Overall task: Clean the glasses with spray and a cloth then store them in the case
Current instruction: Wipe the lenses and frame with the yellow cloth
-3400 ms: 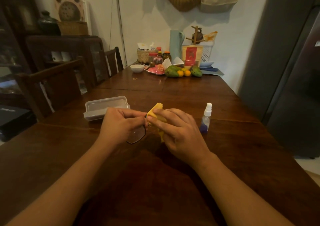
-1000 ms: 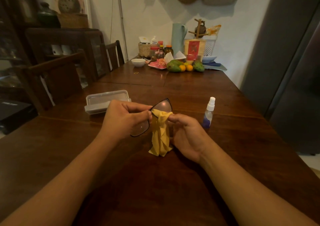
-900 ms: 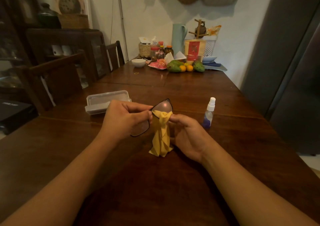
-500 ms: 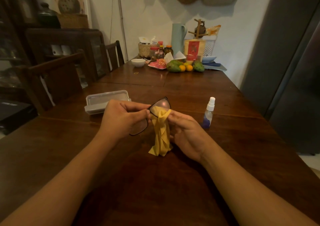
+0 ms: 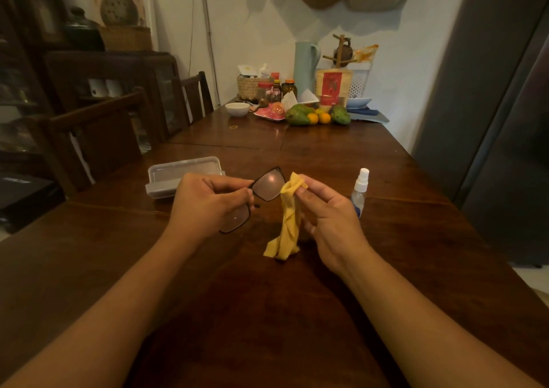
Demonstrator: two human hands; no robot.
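Yellow cloth (image 5: pixel 286 218) dangles from the right hand (image 5: pixel 326 218), pinched at fingertip height, while the left hand (image 5: pixel 208 203) grips the glasses (image 5: pixel 252 197) above the table's (image 5: pixel 416 239) middle. A bare thumb near the lens risks smearing it; a loose pinch could drop the frame. Case (image 5: pixel 184 176) waits open toward the left edge, spray bottle (image 5: pixel 360 191) toward the right; no writing readable.

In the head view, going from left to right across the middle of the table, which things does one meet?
case → left hand → glasses → yellow cloth → right hand → spray bottle
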